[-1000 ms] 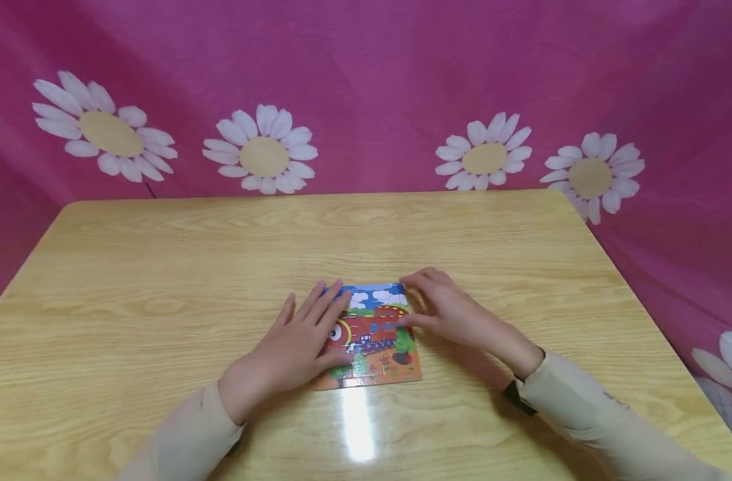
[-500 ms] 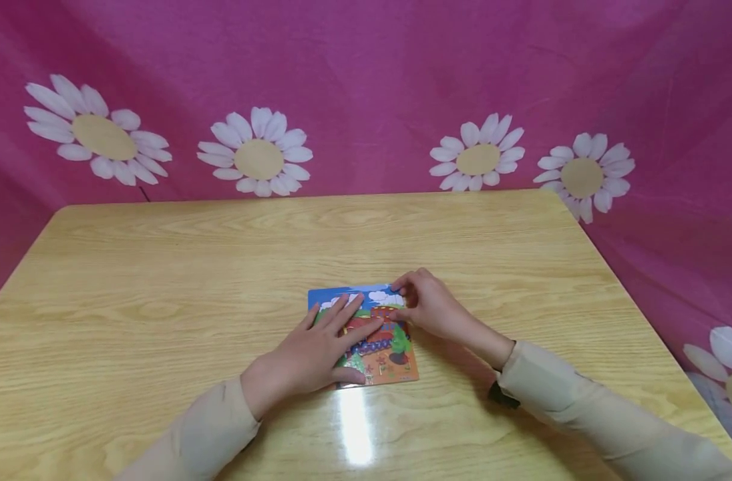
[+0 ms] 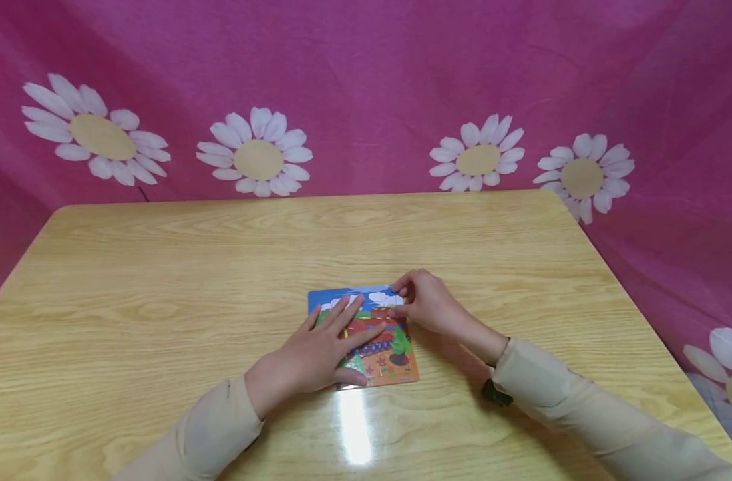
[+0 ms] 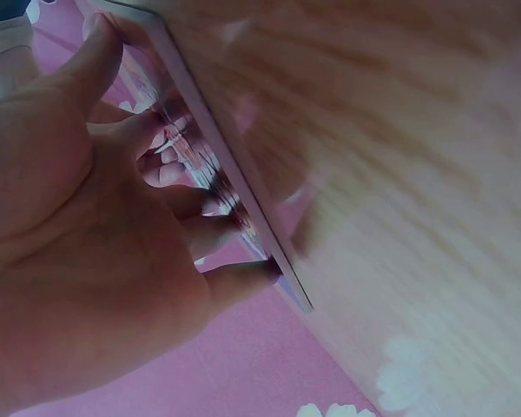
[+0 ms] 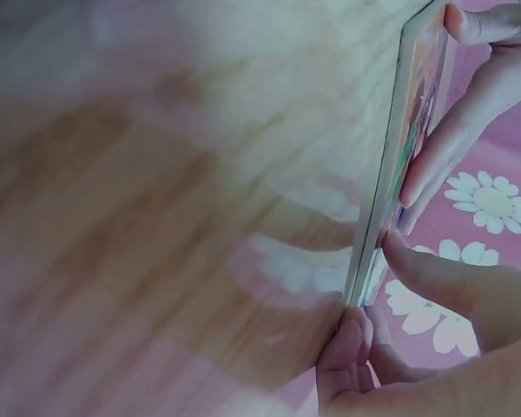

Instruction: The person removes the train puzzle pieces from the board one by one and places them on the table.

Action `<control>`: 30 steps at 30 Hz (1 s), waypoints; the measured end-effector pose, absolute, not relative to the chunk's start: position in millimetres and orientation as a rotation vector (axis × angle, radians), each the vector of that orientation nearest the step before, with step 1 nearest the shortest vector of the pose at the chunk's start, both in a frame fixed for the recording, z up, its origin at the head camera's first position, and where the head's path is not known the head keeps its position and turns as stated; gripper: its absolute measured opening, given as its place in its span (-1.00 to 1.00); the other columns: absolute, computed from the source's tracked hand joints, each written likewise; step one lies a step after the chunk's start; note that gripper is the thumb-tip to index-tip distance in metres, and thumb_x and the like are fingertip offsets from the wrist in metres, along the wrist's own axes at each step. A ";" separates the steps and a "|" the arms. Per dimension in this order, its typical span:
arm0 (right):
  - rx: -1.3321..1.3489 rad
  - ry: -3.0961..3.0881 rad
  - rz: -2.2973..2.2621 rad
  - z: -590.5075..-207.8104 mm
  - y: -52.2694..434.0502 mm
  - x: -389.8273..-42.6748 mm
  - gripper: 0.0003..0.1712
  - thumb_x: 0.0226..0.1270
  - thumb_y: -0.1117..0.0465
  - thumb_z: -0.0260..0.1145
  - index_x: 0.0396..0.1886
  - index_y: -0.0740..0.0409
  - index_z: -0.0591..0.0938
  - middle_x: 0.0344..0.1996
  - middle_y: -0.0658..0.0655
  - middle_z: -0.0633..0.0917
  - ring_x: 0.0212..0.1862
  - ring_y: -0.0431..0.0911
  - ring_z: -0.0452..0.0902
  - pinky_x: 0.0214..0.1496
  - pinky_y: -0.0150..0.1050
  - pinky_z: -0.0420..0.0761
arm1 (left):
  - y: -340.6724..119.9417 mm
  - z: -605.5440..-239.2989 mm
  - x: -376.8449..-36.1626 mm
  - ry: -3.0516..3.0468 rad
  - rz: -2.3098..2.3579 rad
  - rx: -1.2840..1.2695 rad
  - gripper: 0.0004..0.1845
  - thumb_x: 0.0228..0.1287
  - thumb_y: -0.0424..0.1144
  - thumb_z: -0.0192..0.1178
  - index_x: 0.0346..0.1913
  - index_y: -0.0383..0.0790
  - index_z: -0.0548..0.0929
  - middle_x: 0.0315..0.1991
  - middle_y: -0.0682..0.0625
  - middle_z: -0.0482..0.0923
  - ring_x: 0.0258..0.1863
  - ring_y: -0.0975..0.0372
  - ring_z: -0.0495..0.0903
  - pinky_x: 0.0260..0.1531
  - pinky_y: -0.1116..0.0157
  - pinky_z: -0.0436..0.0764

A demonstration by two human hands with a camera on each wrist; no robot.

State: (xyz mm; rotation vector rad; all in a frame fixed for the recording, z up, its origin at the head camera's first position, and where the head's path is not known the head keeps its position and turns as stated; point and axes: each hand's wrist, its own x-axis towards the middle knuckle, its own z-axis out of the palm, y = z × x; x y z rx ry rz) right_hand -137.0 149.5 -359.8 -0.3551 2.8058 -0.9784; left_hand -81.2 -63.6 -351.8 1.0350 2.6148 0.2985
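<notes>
A colourful picture puzzle board (image 3: 396,364) showing a red train lies flat on the wooden table (image 3: 161,267). My left hand (image 3: 324,347) rests on its middle, straight fingers pressing down on the picture. My right hand (image 3: 429,307) is at the board's far right corner, fingers curled at the edge and thumb on the picture, pinching that corner. The left wrist view shows my left hand (image 4: 78,261) spread against the board (image 4: 234,191), seen edge-on. In the right wrist view the board edge (image 5: 386,174) sits between my right hand's (image 5: 417,347) thumb and fingers.
A pink cloth with white daisies (image 3: 258,157) hangs behind and to the right of the table. Beige sleeves (image 3: 582,407) cover both forearms. A bright light glare (image 3: 355,427) lies on the tabletop just in front of the board.
My left hand has slid rightward across the board, uncovering its left edge. My right hand has drawn in and curled its fingers at the far right corner.
</notes>
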 end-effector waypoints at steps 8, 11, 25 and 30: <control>-0.322 2.748 -1.092 -356.9 147.9 -136.4 -0.61 -0.02 0.26 0.47 -0.23 0.30 0.51 -0.40 0.13 0.59 -0.41 -0.11 0.42 -0.38 -0.33 0.43 | -64.1 -355.2 -81.9 2.628 0.268 1.048 -0.22 0.15 0.27 0.02 0.41 0.17 0.09 0.45 -0.15 -0.28 0.41 -0.02 -0.25 0.25 -0.14 -0.06; -0.361 2.724 -1.172 -356.1 147.5 -135.6 -0.65 0.02 0.30 0.44 -0.26 0.28 0.46 -0.47 0.10 0.61 -0.45 -0.14 0.47 -0.42 -0.34 0.44 | -63.8 -355.2 -82.6 2.620 0.259 1.042 -0.22 0.15 0.28 0.00 0.41 0.18 0.08 0.45 -0.14 -0.29 0.41 -0.01 -0.27 0.26 -0.13 -0.07; -0.370 2.648 -1.322 -348.7 209.6 -147.2 -0.72 0.08 0.37 0.37 -0.21 0.26 0.50 -0.49 0.17 0.67 -0.46 -0.08 0.57 -0.49 -0.35 0.49 | -62.7 -354.0 -82.3 2.597 0.258 1.017 -0.21 0.15 0.28 0.00 0.42 0.19 0.03 0.46 -0.12 -0.33 0.41 0.01 -0.30 0.26 -0.13 -0.10; -0.334 2.706 -1.265 -346.7 264.5 -147.7 -0.73 0.08 0.35 0.37 -0.22 0.28 0.52 -0.50 0.21 0.66 -0.51 -0.17 0.52 -0.57 -0.36 0.45 | -63.5 -353.3 -80.9 2.603 0.287 1.018 -0.19 0.14 0.26 0.04 0.43 0.16 0.04 0.46 -0.11 -0.33 0.41 0.01 -0.29 0.26 -0.12 -0.08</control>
